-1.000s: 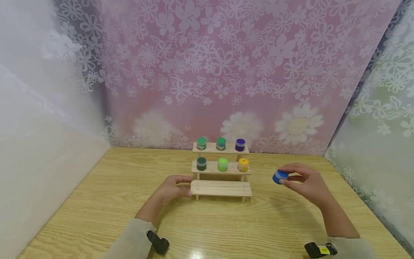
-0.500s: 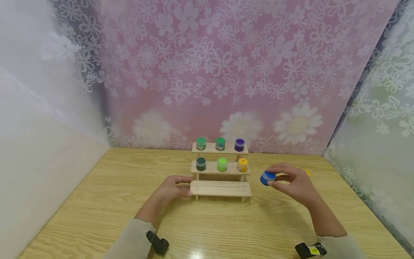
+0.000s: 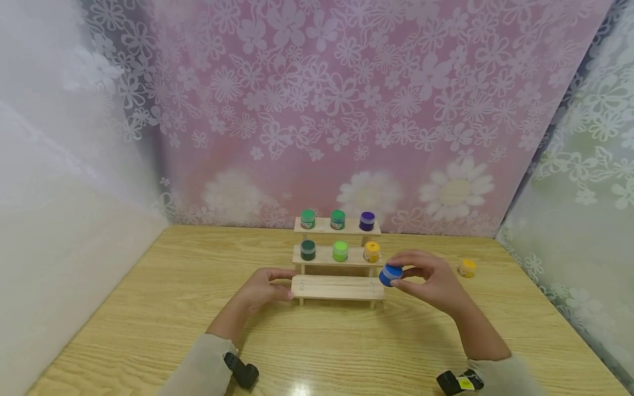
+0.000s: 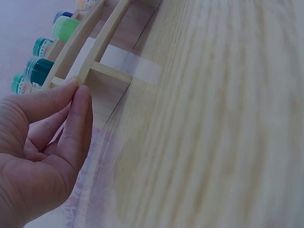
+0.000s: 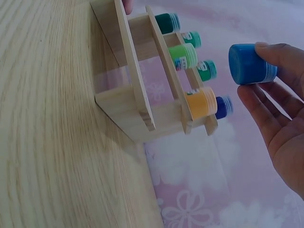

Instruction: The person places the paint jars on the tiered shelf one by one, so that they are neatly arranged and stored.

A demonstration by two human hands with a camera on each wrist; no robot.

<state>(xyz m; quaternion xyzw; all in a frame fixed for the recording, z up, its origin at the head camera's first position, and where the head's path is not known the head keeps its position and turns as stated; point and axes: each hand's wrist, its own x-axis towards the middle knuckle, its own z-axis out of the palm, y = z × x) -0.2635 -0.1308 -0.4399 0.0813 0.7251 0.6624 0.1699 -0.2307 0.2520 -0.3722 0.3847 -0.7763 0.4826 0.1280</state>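
Note:
A three-step wooden display rack (image 3: 338, 295) stands mid-table. My left hand (image 3: 262, 286) pinches the left end of its lowest step between thumb and fingers, plain in the left wrist view, where that hand (image 4: 47, 142) is close up. My right hand (image 3: 431, 280) holds a blue paint jar (image 3: 391, 274) by thumb and fingertips, off the table beside the lowest step's right end. The right wrist view shows the blue jar (image 5: 249, 64) tilted, apart from the rack. On the middle step sit a dark green jar (image 3: 308, 250), a light green jar (image 3: 340, 251) and a yellow-orange jar (image 3: 371, 252).
Two green jars (image 3: 307, 219) and a purple jar (image 3: 367, 221) occupy the top step. Another yellow jar (image 3: 466, 268) stands on the table, right of my right hand. A floral curtain (image 3: 337, 110) hangs behind the wooden table (image 3: 198, 264).
My right hand has moved left with the blue jar, toward the rack, bringing the yellow jar on the table into sight. The left hand has stayed on the rack.

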